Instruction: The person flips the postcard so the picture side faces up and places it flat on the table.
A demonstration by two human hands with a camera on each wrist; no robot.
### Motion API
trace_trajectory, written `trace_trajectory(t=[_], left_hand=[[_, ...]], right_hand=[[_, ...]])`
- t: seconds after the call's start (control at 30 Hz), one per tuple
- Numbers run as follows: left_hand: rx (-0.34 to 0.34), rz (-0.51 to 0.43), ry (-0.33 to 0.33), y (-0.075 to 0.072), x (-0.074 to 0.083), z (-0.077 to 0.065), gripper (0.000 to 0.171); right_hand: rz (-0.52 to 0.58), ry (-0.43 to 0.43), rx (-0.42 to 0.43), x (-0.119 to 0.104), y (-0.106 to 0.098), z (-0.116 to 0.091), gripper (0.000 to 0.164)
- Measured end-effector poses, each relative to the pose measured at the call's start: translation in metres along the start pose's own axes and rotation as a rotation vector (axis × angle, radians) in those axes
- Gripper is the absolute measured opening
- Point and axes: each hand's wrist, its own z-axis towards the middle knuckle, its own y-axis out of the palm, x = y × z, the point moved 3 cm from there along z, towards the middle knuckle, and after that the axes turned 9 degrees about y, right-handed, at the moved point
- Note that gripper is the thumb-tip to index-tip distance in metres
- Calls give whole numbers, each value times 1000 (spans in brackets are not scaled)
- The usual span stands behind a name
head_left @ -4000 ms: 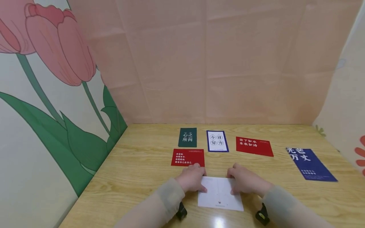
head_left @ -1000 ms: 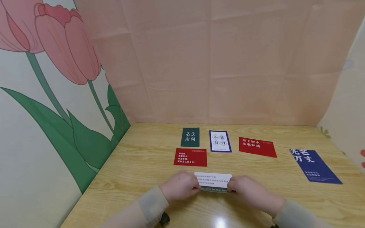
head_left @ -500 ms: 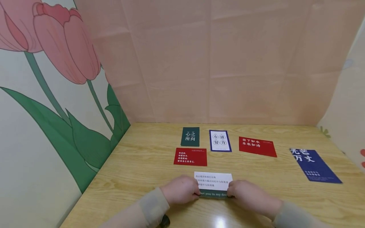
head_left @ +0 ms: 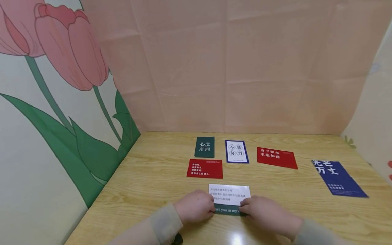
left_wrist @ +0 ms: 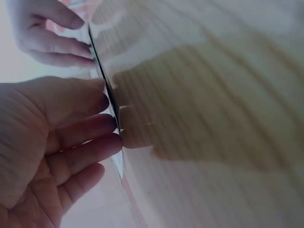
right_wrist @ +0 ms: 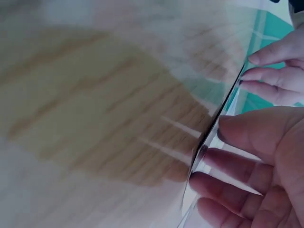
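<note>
A white card with a dark green lower band [head_left: 229, 195] and printed text lies at the front middle of the table, between both hands. My left hand [head_left: 195, 206] pinches its lower left edge, the fingertips covering the start of the band's lettering. At the lower right corner my right hand [head_left: 265, 211] holds the card, thumb and fingers over the end of the lettering. Seen edge-on in the left wrist view, the card [left_wrist: 108, 85] is a thin dark line against the left fingertips. From the right wrist, the card's edge [right_wrist: 223, 105] runs along the right thumb and fingertips.
Beyond the hands, several cards lie flat on the wooden table [head_left: 153, 170]: a green card [head_left: 204, 151], a blue-bordered white card [head_left: 237, 156], a red card [head_left: 204, 173], another red card [head_left: 277, 161] and a blue card [head_left: 340, 180] at far right. A pink cloth [head_left: 226, 68] hangs behind.
Four seconds ago the card showed its plain white side; it has been turned over to the printed side. Since then it has tilted down flatter, and the right fingers have shifted inward over its corner.
</note>
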Motion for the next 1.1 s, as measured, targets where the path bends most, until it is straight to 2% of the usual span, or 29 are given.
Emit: trace_trajectory(t=[0.2,0.4,0.6,0.77,0.93,1.1], left_hand=[[-58,-35,-45,0,9,-4,29],[-143,-30,-48,1,20,-6,46],[-128,-35,-64,3,23,0,49],[-138,-20,-76,1,27,15,51],[-155,6,-84,1,33,40,50],[-161,21,-113,3,33,65,53]], right_hand=[[-119,14,14,-8,2,-2,31],[-271,13,26,-15,7,-5,34],[-275,78,23,-14,8,-6,32],[-275,155,14,-4,8,-7,32],[-274,214,27,14,8,-10,31],[-221,245,75,34,4,-13,28]])
